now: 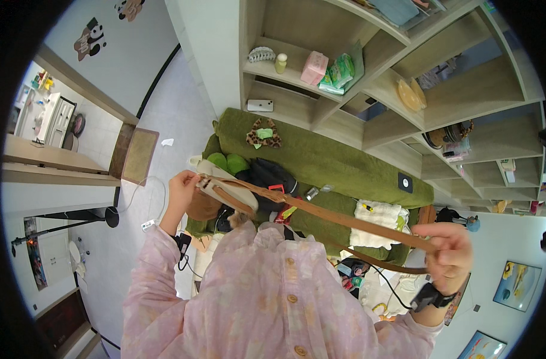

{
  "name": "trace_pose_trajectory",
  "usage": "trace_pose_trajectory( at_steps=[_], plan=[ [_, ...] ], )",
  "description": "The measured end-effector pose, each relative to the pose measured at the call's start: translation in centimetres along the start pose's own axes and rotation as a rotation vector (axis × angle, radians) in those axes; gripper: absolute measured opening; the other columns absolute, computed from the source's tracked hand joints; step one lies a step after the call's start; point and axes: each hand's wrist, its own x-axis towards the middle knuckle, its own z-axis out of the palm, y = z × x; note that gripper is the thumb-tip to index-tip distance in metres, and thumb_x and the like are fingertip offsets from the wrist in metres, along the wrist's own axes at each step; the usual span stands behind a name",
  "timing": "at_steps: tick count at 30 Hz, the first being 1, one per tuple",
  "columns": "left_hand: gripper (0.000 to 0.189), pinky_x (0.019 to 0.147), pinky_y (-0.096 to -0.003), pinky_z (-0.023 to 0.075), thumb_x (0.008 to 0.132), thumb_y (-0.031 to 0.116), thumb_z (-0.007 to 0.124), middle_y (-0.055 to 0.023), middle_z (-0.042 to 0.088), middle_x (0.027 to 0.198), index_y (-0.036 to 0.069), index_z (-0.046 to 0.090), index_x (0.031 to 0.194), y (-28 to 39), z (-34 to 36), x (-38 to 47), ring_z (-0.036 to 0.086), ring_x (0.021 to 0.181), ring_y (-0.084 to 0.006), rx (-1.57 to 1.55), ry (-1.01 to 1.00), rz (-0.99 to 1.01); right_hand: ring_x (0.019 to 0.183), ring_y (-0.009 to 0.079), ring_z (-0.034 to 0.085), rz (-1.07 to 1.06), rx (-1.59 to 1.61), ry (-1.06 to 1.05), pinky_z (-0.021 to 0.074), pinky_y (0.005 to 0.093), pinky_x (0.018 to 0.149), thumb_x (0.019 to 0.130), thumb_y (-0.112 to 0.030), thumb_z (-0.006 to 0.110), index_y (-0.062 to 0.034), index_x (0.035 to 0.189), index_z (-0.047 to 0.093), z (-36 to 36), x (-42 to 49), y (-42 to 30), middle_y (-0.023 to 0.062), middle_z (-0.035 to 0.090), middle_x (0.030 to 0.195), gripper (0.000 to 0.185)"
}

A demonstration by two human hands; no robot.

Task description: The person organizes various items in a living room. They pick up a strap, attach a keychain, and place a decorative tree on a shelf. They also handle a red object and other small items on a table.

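A cream handbag (228, 186) with brown trim hangs in front of my chest, above a green sofa. My left hand (183, 190) grips the bag near a strap fitting at its upper left end. From there a long brown strap (344, 220) stretches across to the right, doubled into a loop. My right hand (450, 256) is closed around the far end of that loop and looks slightly blurred. A furry tan piece (241, 218) shows at the bag's lower edge. The far side of the bag is hidden.
The green sofa (326, 157) holds a leopard-print headband (264, 133), dark clothing (266, 175) and a folded white towel (376, 224). Behind it stand open shelves (389, 121) with a white phone (260, 105) and packets. A floor mat (140, 156) and a cable (164, 193) lie at left.
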Motion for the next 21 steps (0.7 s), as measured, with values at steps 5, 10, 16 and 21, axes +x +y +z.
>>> trace_pose_trajectory(
  at_steps=[5, 10, 16, 21],
  plan=[
    [0.013, 0.056, -0.0267, 0.0515, 0.091, 0.009, 0.065, -0.0069, 0.068, 0.076, -0.004, 0.066, 0.088, -3.9, -3.8, 4.2, 0.064, 0.068, -0.0112, 0.336, 0.261, 0.182, 0.034, 0.0114, 0.047, -0.276, 0.06, 0.011, 0.0329, 0.0211, 0.029, 0.087, -0.001, 0.065, 0.023, 0.133, 0.036, -6.1, -4.0, -3.4, 0.0222, 0.065, 0.074, 0.059],
    [0.017, 0.056, -0.03, 0.0521, 0.089, 0.014, 0.069, -0.0101, 0.068, 0.07, -0.003, 0.069, 0.086, -4.7, -10.7, 8.6, 0.065, 0.063, -0.0156, 0.366, 0.445, 0.166, 0.038, 0.0096, 0.045, -0.313, -0.114, 0.058, 0.0315, 0.0204, 0.03, 0.091, -0.004, 0.065, 0.0184, 0.138, 0.033, -12.1, -7.7, -6.0, 0.0185, 0.064, 0.083, 0.061],
    [0.02, 0.062, -0.0292, 0.0604, 0.092, 0.015, 0.066, -0.0087, 0.068, 0.081, -0.004, 0.068, 0.087, -6.4, -19.5, 12.4, 0.065, 0.068, -0.0139, 0.106, 0.435, 0.03, 0.042, 0.0078, 0.043, -0.365, -0.421, 0.212, 0.0275, 0.0193, 0.036, 0.087, -0.013, 0.073, 0.0092, 0.124, 0.051, -21.4, -14.8, -7.9, 0.007, 0.057, 0.077, 0.048],
    [0.016, 0.064, -0.0279, 0.0591, 0.094, 0.014, 0.063, -0.0056, 0.067, 0.084, -0.001, 0.066, 0.09, -7.3, -24.6, 14.1, 0.065, 0.074, -0.0125, 0.136, 0.409, 0.01, 0.045, 0.008, 0.042, -0.383, -0.538, 0.298, 0.0343, 0.0243, 0.046, 0.085, -0.021, 0.077, 0.0021, 0.103, 0.059, -28.1, -21.0, -8.0, 0.0045, 0.056, 0.075, 0.034]
  ],
)
